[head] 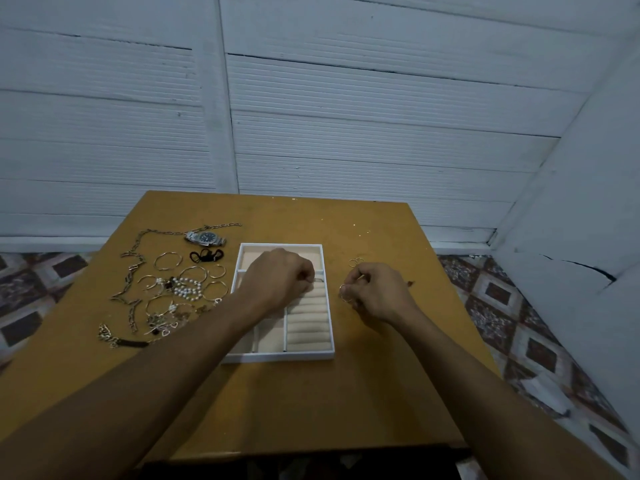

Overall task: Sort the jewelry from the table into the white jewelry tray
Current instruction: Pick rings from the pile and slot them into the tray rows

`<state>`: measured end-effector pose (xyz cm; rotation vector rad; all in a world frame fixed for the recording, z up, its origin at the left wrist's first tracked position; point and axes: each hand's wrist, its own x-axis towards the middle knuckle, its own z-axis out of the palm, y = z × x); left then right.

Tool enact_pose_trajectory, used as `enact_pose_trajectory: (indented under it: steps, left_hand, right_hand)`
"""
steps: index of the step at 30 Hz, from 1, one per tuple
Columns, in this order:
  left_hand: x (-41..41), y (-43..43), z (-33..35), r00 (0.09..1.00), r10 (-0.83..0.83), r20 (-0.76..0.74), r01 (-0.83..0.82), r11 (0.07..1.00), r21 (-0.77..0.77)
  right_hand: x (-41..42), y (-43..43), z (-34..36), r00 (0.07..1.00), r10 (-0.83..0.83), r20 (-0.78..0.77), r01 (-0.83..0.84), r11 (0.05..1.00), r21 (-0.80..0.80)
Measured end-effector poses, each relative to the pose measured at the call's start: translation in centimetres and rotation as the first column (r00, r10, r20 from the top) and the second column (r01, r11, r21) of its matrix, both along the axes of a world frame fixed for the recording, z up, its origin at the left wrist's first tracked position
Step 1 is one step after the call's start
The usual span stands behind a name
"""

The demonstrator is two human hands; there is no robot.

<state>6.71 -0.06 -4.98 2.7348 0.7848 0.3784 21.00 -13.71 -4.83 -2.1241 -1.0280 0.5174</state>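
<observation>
White plank wall (346, 116) and patterned floor tiles (519, 323) surround a yellow-brown table (294, 410), whose near edge is cut off by something dark. Bare tabletop lies in front of and to the right of the white jewelry tray (277, 356), which sits mid-table, beige-lined, with ring rolls in its right column. The left hand (277, 278) hovers over it and hides the middle compartments; its fingers are curled, and I cannot tell whether they pinch anything. The right hand (377, 292), just right of the tray, pinches a thin ring (344, 293). Left of the tray lie a tangled chain (133, 268), a watch (205, 238), bangles (168, 260) and pearls (187, 287). Two small rings (356, 262) lie beyond the right hand.
</observation>
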Motion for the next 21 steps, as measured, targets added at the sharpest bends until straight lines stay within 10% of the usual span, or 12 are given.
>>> enact_pose_trajectory:
  steps: [21]
  left_hand:
    - [-2.1,0.4,-2.1,0.972,-0.211,0.102,0.190,0.965,0.183]
  right_hand:
    - [-2.4,3.4,-0.7,0.938,0.013,0.347,-0.047,0.995,0.089]
